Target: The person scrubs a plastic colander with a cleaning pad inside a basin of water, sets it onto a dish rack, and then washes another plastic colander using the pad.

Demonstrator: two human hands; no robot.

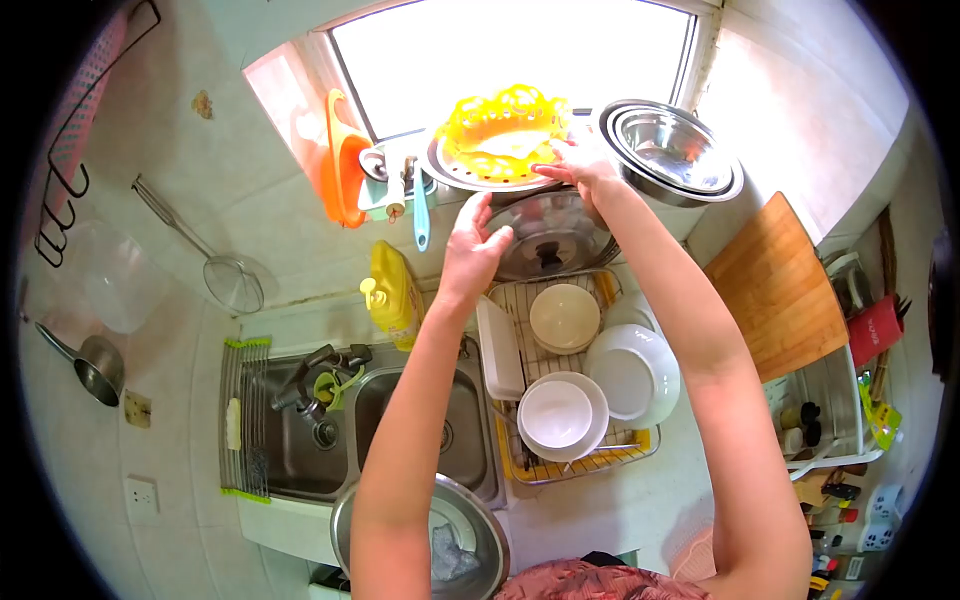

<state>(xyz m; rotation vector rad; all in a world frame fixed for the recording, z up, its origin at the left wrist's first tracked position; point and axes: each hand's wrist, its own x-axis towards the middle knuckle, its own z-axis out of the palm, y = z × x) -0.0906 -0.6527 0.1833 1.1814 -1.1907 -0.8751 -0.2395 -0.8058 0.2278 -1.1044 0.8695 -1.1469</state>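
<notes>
Both arms reach up toward the window sill, where a bright yellow plastic basket with holes [487,167] sits in a round metal basin [437,160]. My right hand [582,168] is at the basket's right side, fingers stretched out over the rim; whether they touch it is unclear. Just below the basin's front edge is my left hand [472,248], its fingers extended and thumb apart, holding nothing. Between and below the hands, a glass pot lid [565,235] leans upright behind the yellow dish rack [640,455].
White bowls [556,414] and other dishes fill the rack. Nested steel basins [670,150] stand right on the sill. A yellow pump bottle [393,295] stands behind the double sink [400,375]. A wooden cutting board [775,285] leans at right; a large metal pot [490,530] is in front.
</notes>
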